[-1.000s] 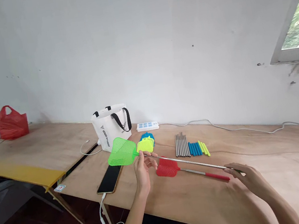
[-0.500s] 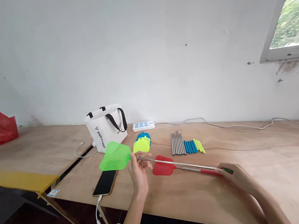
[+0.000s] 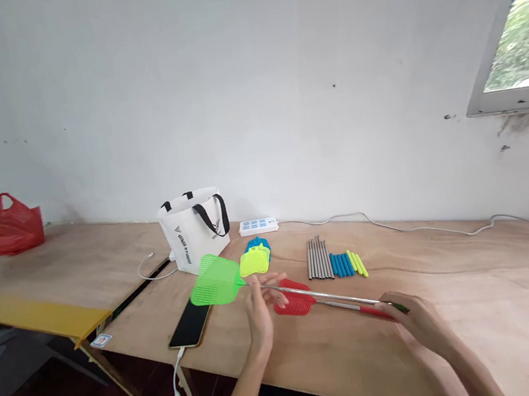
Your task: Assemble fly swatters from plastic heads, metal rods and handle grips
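The desk (image 3: 488, 295) spreads under both grips. Above it hangs the green fly swatter (image 3: 215, 280). My right grip (image 3: 417, 321) is closed on its handle end. My left grip (image 3: 260, 303) sits at the rod behind the mesh head; pinching or loose, I cannot tell. It looks light and whippy, so I'd hold handle and neck. A red swatter (image 3: 294, 298) lies between the grips.
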`<state>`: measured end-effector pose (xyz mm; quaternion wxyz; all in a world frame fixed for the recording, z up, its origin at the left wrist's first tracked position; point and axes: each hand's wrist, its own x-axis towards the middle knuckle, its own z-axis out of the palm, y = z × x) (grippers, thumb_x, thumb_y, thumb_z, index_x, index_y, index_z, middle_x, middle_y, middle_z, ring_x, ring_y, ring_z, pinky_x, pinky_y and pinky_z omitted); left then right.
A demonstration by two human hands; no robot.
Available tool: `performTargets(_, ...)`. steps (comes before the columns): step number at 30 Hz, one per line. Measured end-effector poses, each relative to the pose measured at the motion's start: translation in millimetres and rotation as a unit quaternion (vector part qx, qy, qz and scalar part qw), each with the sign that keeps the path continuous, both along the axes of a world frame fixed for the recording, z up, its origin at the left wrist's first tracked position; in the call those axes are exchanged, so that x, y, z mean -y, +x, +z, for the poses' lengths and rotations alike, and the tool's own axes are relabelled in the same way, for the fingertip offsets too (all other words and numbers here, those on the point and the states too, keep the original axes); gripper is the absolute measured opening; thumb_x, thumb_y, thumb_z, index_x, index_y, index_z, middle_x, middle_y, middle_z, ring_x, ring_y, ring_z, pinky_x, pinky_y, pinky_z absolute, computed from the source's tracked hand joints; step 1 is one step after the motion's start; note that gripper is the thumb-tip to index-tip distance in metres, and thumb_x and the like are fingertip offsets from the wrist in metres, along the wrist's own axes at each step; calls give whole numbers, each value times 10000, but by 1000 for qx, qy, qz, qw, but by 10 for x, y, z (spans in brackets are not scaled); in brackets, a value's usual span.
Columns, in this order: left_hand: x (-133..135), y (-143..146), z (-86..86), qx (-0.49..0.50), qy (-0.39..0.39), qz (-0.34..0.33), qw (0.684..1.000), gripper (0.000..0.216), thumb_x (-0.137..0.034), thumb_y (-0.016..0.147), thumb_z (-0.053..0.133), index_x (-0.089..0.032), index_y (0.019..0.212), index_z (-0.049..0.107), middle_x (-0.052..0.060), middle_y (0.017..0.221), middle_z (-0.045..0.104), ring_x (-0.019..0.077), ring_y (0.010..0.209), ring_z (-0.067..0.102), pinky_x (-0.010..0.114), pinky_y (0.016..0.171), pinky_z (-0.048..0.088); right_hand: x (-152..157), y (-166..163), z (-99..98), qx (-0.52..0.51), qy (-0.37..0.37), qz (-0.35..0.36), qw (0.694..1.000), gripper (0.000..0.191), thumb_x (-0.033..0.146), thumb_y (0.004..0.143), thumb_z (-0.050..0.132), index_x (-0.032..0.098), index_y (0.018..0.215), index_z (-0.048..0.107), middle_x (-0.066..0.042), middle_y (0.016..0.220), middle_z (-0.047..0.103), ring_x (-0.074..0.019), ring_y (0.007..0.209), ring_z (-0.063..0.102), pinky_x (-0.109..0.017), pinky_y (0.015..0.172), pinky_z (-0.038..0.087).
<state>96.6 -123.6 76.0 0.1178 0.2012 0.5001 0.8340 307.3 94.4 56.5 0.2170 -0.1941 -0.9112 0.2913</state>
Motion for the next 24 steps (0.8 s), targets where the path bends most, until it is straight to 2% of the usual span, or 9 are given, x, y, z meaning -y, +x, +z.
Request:
performTargets(3,-195,318,-222,4,-56,-98,994,646,-737,853,539,-119,912,716,176,914,783,163,442,634,254,378,457,398,-244,18,5,9,21,1000,539,638,979,390,247,813,722,-54,761,751,-233,726,703,-288,683,511)
performTargets(6,-335,522,-422,33,-82,-157,984,687,-777,831,527,-127,927,727,150,851,780,190,484,668,252,374,462,739,-442,2,-2,19,60,998,507,569,1019,363,252,973,757,-89,950,785,-262,883,739,-311,758,526)
performTargets(8,-363,526,-494,35,-93,-166,981,709,-797,814,532,-122,904,728,136,791,771,193,483,670,257,392,481,857,-513,-33,-11,22,57,998,507,543,1035,340,256,1038,758,-97,1024,783,-272,958,737,-326,798,531)
performTargets(11,-343,434,-537,34,-97,-158,982,737,-814,809,522,-114,932,719,119,756,760,185,470,663,254,401,482,918,-563,-118,-18,20,49,998,512,526,1046,319,251,1123,744,-97,1009,787,-280,953,742,-331,796,534)
performTargets(15,-322,379,-559,19,-108,-148,983,718,-805,805,542,-120,941,712,113,795,762,179,477,659,252,394,481,957,-600,-215,-17,16,39,999,485,506,1055,318,260,1198,710,-70,892,793,-273,838,756,-312,724,530)
performTargets(18,-313,391,-517,7,-105,-134,985,691,-793,837,511,-137,913,716,109,834,766,175,503,663,255,418,497,984,-623,-230,-27,13,45,999,466,500,1058,314,280,1246,679,-63,914,795,-261,802,756,-308,720,535)
performTargets(21,-259,372,-386,-4,-98,-128,987,639,-752,856,537,-143,901,725,105,839,768,177,533,669,251,442,497,981,-633,-221,-37,6,62,997,447,473,1065,308,279,1258,661,-57,915,788,-249,818,754,-310,763,542)
performTargets(24,-172,340,-223,-31,-88,-147,985,605,-706,883,551,-130,912,736,118,812,768,174,528,663,253,471,490,935,-609,-209,-52,32,92,994,414,432,1076,295,283,1238,645,-56,1030,768,-230,956,735,-296,819,533)
